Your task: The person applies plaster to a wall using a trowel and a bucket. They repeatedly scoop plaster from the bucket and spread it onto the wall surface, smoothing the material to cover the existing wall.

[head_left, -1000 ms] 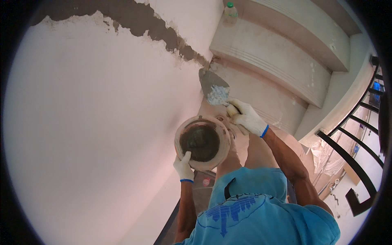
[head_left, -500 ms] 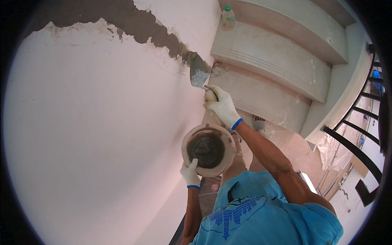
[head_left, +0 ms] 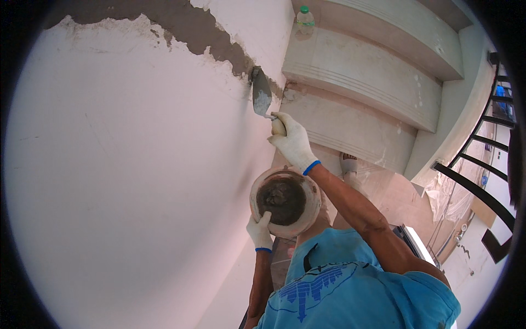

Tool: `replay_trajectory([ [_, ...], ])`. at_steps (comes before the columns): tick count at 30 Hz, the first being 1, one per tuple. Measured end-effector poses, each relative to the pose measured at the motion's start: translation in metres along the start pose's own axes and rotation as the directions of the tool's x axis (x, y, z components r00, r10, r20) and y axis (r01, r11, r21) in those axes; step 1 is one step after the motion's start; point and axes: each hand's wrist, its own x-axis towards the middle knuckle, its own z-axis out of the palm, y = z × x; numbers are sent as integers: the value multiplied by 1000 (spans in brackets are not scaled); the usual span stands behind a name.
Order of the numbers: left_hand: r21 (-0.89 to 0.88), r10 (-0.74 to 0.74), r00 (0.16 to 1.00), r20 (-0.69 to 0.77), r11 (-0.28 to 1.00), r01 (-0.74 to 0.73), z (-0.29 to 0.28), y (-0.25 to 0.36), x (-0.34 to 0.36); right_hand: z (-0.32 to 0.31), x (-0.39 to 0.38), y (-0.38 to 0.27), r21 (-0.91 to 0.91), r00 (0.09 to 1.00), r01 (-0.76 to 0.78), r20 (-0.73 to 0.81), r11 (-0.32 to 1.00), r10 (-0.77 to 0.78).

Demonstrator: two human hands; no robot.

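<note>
My right hand (head_left: 293,140), in a white knit glove with a blue cuff, is closed round the handle of a trowel (head_left: 261,96). The pointed blade, smeared with pale mortar, lies against the wall at the lower end of a rough grey mortar strip (head_left: 189,30). My left hand (head_left: 259,232), gloved the same way, grips the near rim of a round bucket (head_left: 308,211), thumb over the edge. Dark wet mortar (head_left: 280,198) fills the bottom of the bucket. The left fingers are hidden beneath it.
A white wall (head_left: 120,164) takes up the left side. Pale stairs (head_left: 356,90) rise at the far right, with a green-capped clear bottle (head_left: 305,21) on one step against the wall. A black metal railing (head_left: 476,197) curves along the right, with plastic sheeting (head_left: 441,198) beyond.
The trowel blade has turned more edge-on and shifted slightly left along the mortar strip, with my right hand following. The bucket and my left hand sit slightly further right in view.
</note>
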Motion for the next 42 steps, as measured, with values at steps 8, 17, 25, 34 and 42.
replay_trajectory([
  [8, 14, -23, 1000, 2, 1000, 23, -8, -3, 7, 33, -11, -36, -200, 999, 2, -53, 980, -13],
  [17, 41, -15, 1000, 24, 999, 14, -12, -4, 13, 41, -14, -86, -302, 995, -61, 61, 951, 83],
  [25, 23, -16, 997, 74, 1000, 15, -6, -3, 23, 34, -39, -97, -188, 1000, 6, 22, 982, -2],
  [34, 28, -14, 997, 73, 1000, 12, 1, 12, 17, 15, -16, -52, -72, 996, -66, -62, 995, 62],
  [42, 36, -17, 998, 63, 999, 15, -10, 2, 22, 11, 6, -52, -103, 1000, 4, -21, 995, -6],
])
